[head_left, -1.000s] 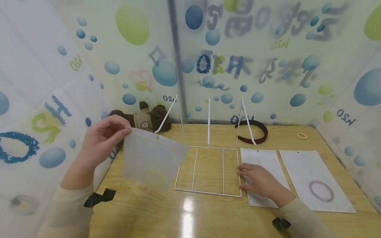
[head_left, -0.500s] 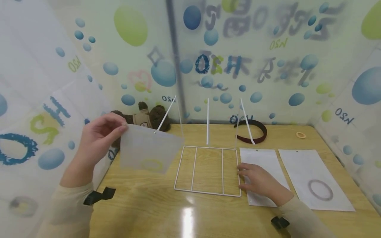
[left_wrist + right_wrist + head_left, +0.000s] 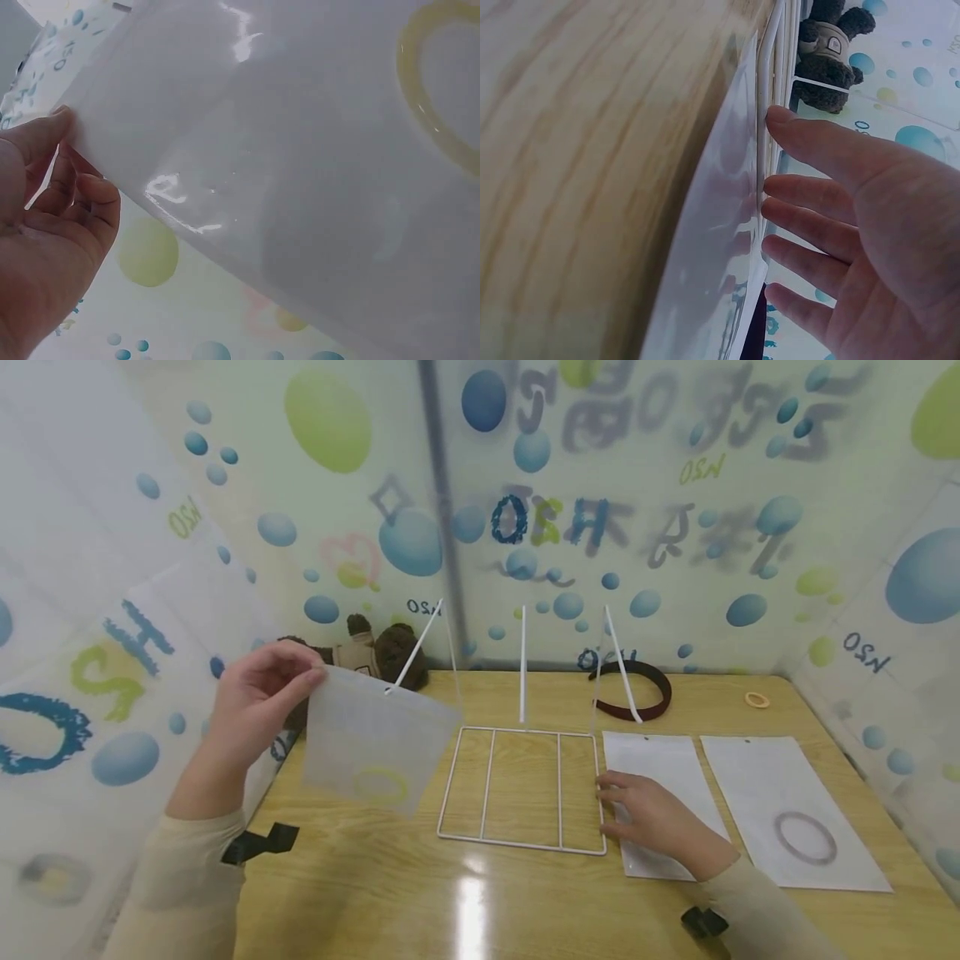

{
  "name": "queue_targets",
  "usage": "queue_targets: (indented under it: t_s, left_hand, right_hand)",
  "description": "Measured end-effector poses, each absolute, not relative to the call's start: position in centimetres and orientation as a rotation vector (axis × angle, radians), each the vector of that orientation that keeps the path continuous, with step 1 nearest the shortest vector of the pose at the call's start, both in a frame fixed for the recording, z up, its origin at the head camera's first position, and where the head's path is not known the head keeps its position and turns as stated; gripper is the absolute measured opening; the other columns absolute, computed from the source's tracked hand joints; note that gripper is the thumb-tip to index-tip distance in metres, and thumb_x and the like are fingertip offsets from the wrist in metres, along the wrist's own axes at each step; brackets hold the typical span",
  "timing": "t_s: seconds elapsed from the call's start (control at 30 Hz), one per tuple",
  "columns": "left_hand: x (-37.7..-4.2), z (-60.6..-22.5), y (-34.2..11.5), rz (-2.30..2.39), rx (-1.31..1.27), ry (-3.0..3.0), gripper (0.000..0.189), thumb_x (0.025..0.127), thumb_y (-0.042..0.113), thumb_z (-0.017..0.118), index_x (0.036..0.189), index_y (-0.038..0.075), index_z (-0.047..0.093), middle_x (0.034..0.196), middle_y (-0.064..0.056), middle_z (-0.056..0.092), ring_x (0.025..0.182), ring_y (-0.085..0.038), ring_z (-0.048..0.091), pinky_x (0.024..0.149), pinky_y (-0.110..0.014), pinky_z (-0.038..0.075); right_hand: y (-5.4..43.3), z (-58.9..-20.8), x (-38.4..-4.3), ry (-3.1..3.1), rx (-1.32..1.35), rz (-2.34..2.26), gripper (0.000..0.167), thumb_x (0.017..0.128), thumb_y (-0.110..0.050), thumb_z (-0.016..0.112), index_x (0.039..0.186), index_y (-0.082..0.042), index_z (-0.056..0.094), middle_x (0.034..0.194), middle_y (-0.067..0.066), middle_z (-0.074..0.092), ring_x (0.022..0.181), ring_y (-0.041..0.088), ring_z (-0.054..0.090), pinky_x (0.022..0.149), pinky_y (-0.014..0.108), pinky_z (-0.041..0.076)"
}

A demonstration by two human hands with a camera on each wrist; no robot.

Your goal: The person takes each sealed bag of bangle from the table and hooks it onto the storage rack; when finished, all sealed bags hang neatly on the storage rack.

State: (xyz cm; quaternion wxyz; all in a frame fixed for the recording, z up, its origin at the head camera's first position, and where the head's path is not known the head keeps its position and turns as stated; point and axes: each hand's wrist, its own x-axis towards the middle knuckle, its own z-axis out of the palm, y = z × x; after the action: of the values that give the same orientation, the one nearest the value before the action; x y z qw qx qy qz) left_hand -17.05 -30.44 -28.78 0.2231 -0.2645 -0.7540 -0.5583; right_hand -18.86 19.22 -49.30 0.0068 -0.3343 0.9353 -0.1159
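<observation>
My left hand (image 3: pixel 258 714) pinches the top left corner of a frosted plastic bag (image 3: pixel 360 727). A yellow ring (image 3: pixel 424 90) shows through the bag. The small hole in the bag's top edge is at the tip of the left prong (image 3: pixel 415 647) of a white wire rack (image 3: pixel 521 842); whether the tip is through it I cannot tell. The rack's other two prongs carry nothing. My right hand (image 3: pixel 660 818) lies with extended fingers at the right side of the rack's base, fingertips by the wire (image 3: pixel 769 82), above a white bag (image 3: pixel 660 752).
Another white bag (image 3: pixel 780 777) with a ring showing through lies at the far right. Behind are a dark headband (image 3: pixel 660 689), a small tan ring (image 3: pixel 757 700) and a brown teddy bear (image 3: pixel 401 656). Patterned curtain walls (image 3: pixel 675 635) enclose the wooden table (image 3: pixel 360 885).
The left hand has raised the bag slightly and shifted it left, so its hole meets the left prong's tip. The right hand and the rack stay where they were.
</observation>
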Motion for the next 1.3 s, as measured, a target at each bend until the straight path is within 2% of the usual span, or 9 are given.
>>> queue_targets:
  t_s: [0.2,0.57,0.73,0.8,1.03,1.1,1.3]
  left_hand:
    - [-18.3,-29.3,-29.9,-1.560,-0.701,-2.086,0.010,0.095,-0.011,0.064,0.105,-0.010,0.066,0.096,0.002,0.072,0.081,-0.008,0.066,0.072,-0.014,0.056]
    - [-20.4,-30.3,-28.2,-1.345,-0.462,-2.152,0.010,0.097,0.000,0.068,0.103,-0.008,0.067,0.091,0.016,0.067,0.077,-0.003,0.063,0.068,-0.012,0.052]
    - [-21.7,-31.0,-27.5,-1.349,-0.432,-2.116,0.008,0.098,0.004,0.068,0.103,-0.002,0.068,0.095,0.008,0.068,0.079,-0.004,0.063,0.067,-0.013,0.051]
    - [-22.3,-31.2,-27.3,-1.388,-0.442,-2.092,0.008,0.099,0.004,0.067,0.103,-0.003,0.068,0.098,0.005,0.069,0.082,-0.005,0.063,0.069,-0.014,0.052]
    - [-23.9,-31.5,-26.8,-1.443,-0.420,-2.074,0.017,0.101,0.006,0.065,0.107,-0.010,0.063,0.100,0.012,0.066,0.086,-0.005,0.063,0.075,-0.012,0.054]
    - [-24.3,-31.6,-26.8,-1.445,-0.410,-2.070,0.019,0.101,0.007,0.065,0.108,-0.010,0.063,0.100,0.010,0.066,0.087,-0.005,0.063,0.077,-0.013,0.055]
    - [-25.2,-31.9,-26.6,-1.437,-0.385,-2.095,0.021,0.101,0.015,0.066,0.109,-0.005,0.064,0.099,0.007,0.067,0.089,-0.006,0.062,0.080,-0.013,0.055]
  right_hand:
    - [19.2,-49.2,-18.7,2.935,-1.052,-0.367,0.050,0.083,-0.032,0.087,0.120,-0.002,0.075,0.139,0.013,0.065,0.130,0.035,0.061,0.106,0.051,0.053]
    - [19.1,-49.3,-18.7,2.932,-1.044,-0.376,0.051,0.083,-0.033,0.087,0.122,-0.003,0.074,0.140,0.013,0.065,0.131,0.034,0.061,0.107,0.051,0.052]
    - [19.3,-49.3,-18.8,2.937,-1.058,-0.366,0.051,0.083,-0.033,0.086,0.122,-0.002,0.074,0.141,0.013,0.064,0.131,0.035,0.061,0.107,0.052,0.052]
    - [19.4,-49.3,-18.8,2.940,-1.066,-0.369,0.051,0.083,-0.033,0.087,0.122,-0.002,0.074,0.140,0.013,0.065,0.131,0.034,0.061,0.107,0.051,0.052]
    - [19.4,-49.3,-18.7,2.939,-1.082,-0.381,0.049,0.083,-0.031,0.087,0.121,-0.002,0.075,0.139,0.014,0.065,0.131,0.035,0.061,0.106,0.052,0.052]
    - [19.4,-49.3,-18.7,2.936,-1.077,-0.382,0.049,0.083,-0.031,0.087,0.121,-0.002,0.075,0.140,0.013,0.065,0.131,0.035,0.061,0.107,0.052,0.052]
    - [19.4,-49.4,-18.7,2.935,-1.064,-0.390,0.051,0.084,-0.031,0.086,0.123,-0.002,0.074,0.141,0.014,0.064,0.131,0.035,0.061,0.107,0.052,0.052]
